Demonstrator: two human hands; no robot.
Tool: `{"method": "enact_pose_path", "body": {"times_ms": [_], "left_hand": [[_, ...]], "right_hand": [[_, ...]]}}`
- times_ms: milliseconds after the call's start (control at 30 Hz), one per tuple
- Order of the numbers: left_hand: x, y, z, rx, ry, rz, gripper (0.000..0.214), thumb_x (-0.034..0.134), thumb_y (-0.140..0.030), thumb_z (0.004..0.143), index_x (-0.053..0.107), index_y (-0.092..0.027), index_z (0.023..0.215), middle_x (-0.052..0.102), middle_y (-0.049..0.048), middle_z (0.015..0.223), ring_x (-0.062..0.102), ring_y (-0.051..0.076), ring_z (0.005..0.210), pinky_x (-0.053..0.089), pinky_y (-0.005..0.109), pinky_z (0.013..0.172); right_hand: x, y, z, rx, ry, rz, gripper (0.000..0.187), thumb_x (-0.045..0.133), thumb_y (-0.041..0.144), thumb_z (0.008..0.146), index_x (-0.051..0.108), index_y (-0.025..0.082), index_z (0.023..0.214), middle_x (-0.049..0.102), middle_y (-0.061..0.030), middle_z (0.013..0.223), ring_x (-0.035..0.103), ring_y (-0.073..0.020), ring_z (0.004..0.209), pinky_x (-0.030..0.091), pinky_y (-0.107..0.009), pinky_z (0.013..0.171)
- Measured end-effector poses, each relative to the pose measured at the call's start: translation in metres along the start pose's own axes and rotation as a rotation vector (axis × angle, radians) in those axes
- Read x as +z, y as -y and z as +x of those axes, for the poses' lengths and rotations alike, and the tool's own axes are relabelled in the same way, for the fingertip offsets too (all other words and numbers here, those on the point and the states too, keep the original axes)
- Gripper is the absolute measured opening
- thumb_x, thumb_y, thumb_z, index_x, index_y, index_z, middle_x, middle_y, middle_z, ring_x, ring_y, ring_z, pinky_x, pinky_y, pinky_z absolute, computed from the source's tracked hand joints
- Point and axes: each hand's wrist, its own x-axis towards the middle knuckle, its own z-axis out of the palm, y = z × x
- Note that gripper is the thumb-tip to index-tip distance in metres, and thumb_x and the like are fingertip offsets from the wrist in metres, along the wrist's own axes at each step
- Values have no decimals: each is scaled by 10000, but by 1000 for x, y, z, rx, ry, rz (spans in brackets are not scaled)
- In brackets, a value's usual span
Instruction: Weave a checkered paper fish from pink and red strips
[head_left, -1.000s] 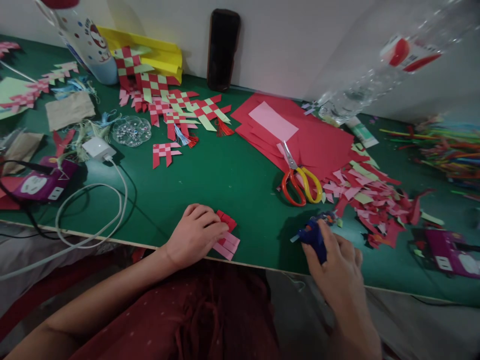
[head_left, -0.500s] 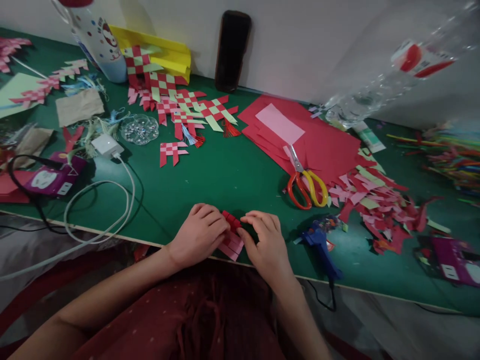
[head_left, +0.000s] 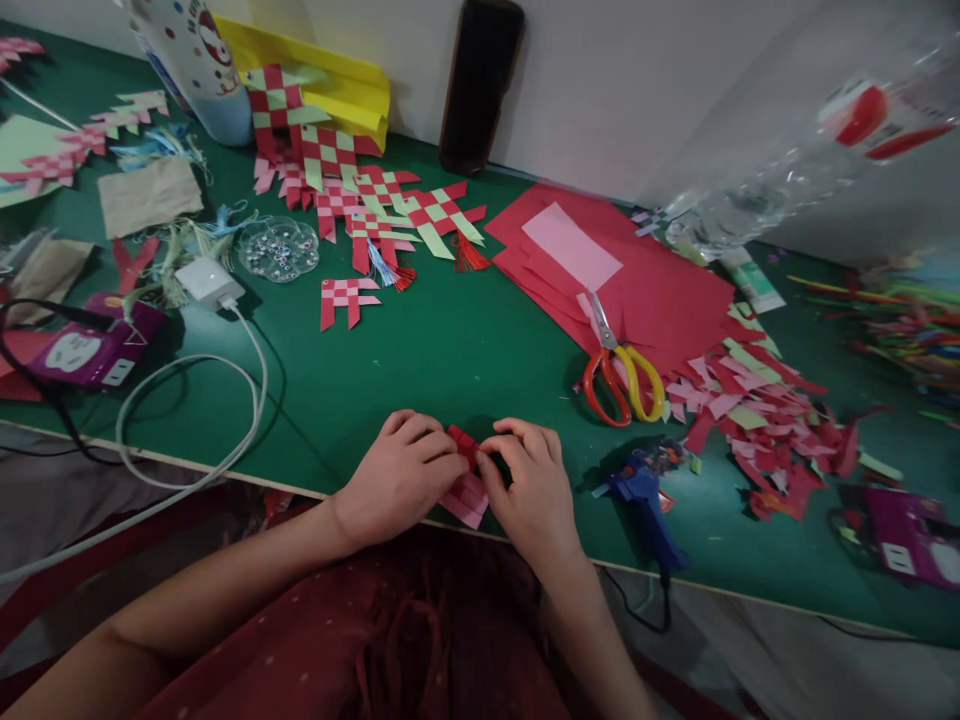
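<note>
A woven piece of red and pink paper strips (head_left: 466, 500) lies at the front edge of the green table, between my two hands. My left hand (head_left: 405, 470) is closed on its left side, fingers curled over the paper. From the right, my right hand (head_left: 529, 480) pinches the upper right edge of the piece with thumb and forefinger. The hands cover much of the weave. Farther back, a small finished woven paper fish (head_left: 343, 295) in red and pink lies flat, with several red and green ones (head_left: 442, 212) behind it.
Scissors (head_left: 619, 375) rest on red paper sheets (head_left: 667, 300). A blue glue gun (head_left: 641, 500) lies right of my hands, near paper scraps (head_left: 780, 410). A white cable (head_left: 259, 400) loops at the left. A phone (head_left: 480, 90) and a plastic bottle (head_left: 750, 200) stand at the wall.
The camera view has shifted slightly. My hands stay around the woven paper, with the right fingertips moving a little along its upper edge.
</note>
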Motion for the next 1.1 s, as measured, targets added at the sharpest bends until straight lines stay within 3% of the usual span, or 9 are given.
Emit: {"method": "enact_pose_path", "body": {"times_ms": [367, 533, 700, 833, 933, 1100], "left_hand": [[-2, -3, 0, 75, 27, 121, 133, 532, -269, 971, 657, -236, 1001, 659, -2, 991, 515, 211, 1026, 375, 406, 908], [-10, -1, 3, 138, 67, 161, 153, 548, -251, 961, 657, -250, 1068, 656, 1, 1008, 521, 207, 1042, 384, 398, 921], [-14, 5, -2, 180, 75, 146, 267, 573, -267, 938, 618, -291, 1200, 650, 16, 1100, 530, 213, 1069, 363, 433, 995], [-17, 10, -9, 206, 83, 161, 335, 543, -208, 943, 580, -270, 1270, 609, 28, 1287, 491, 201, 1244, 287, 438, 1119], [-22, 12, -12, 298, 135, 189, 393, 494, -350, 984, 513, -225, 1356, 528, 42, 1426, 345, 215, 1408, 148, 458, 1203], [-22, 9, -9, 419, 270, 226, 850, 352, -743, 883, 327, -144, 1485, 355, 102, 1551, 224, 235, 1475, 42, 497, 1218]], "right_hand": [[4, -2, 3, 55, -16, 24, 90, 575, 268, 881, 626, 211, 928, 634, -90, 1059, 529, -253, 1007, 452, -418, 880], [5, -8, 1, 98, -44, 180, 146, 587, 264, 875, 628, 212, 1005, 658, -83, 1071, 547, -255, 1031, 455, -424, 891], [2, -15, -5, 122, -152, 277, 200, 447, 251, 954, 610, 217, 1066, 662, -77, 1037, 587, -217, 992, 481, -396, 875], [4, -18, -8, 173, -262, 338, 217, 406, 255, 971, 607, 213, 1040, 653, -74, 1019, 600, -205, 984, 492, -387, 875], [7, -20, -9, 200, -303, 375, 227, 401, 260, 970, 611, 210, 1040, 650, -74, 1024, 612, -198, 951, 513, -367, 825], [10, -22, -10, 208, -363, 401, 243, 394, 262, 965, 619, 204, 1033, 659, -72, 1002, 622, -188, 878, 525, -364, 784]]}}
